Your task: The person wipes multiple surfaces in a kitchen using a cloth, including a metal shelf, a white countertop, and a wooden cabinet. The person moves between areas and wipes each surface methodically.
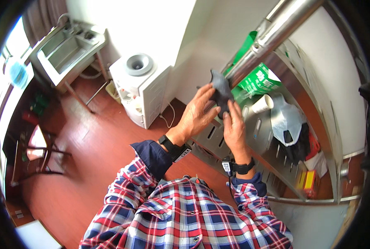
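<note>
A dark grey cloth point(221, 88), crumpled with pointed corners, is between my two hands beside the lower end of a steel post point(259, 46). My left hand point(196, 113) has its fingers on the cloth's left side, its thumb pointing across toward the right. Lower down, my right hand point(234, 130) holds the cloth's bottom end between thumb and fingers. Part of the cloth is hidden behind the fingers. Both wrists wear black straps with small printed-code tags.
A slotted steel rack point(256, 124) carries a green bag point(259, 81), a paper cup point(263, 104), a pale plastic bag point(284, 118) and a red-and-yellow box point(309, 183). A white water dispenser point(155, 93) and a steel sink point(69, 53) stand at left. A dark chair point(45, 152) is farther left.
</note>
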Demonstrator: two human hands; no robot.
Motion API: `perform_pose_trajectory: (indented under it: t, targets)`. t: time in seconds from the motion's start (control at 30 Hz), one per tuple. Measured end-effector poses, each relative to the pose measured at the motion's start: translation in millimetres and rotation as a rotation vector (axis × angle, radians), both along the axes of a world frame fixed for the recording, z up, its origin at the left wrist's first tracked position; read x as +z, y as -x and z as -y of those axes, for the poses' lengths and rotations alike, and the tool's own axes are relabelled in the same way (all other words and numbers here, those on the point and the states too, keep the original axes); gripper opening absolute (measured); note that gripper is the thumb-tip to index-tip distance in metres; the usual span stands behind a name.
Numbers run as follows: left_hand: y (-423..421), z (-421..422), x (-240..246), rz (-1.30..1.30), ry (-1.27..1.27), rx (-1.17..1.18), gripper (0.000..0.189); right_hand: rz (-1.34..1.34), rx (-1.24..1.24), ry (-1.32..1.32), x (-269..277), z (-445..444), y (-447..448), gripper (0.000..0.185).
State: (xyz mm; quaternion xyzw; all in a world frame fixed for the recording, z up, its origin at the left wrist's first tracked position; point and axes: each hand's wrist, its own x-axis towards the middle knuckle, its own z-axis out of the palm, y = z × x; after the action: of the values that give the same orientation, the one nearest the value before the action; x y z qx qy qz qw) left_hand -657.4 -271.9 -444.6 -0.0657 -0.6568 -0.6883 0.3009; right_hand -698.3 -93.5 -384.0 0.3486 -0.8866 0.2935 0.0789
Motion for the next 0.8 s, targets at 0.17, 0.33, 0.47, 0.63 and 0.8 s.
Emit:
perform_pose_trajectory:
  t: [0.17,0.33,0.47,0.63,0.8]
  targets:
    - [25,26,14,0.062,0.154,-0.036,0.058,-0.180,-0.058,0.090,18,30,10,0.046]
    - [17,22,-8,0.261,0.137,-0.277,0.056,0.152,-0.101,-0.056,-18,32,-11,0.048]
    - [7,34,47,0.024,0.245,-0.138,0.058,-0.219,-0.039,0.032,37,24,-14,0.048]
    - [27,37,132,-0.339,0.534,0.218,0.067,-0.646,-0.022,0.128,113,41,2,0.055]
    - [69,17,156,-0.248,0.727,0.156,0.069,-0.758,-0.138,0.121,123,51,32,0.060]
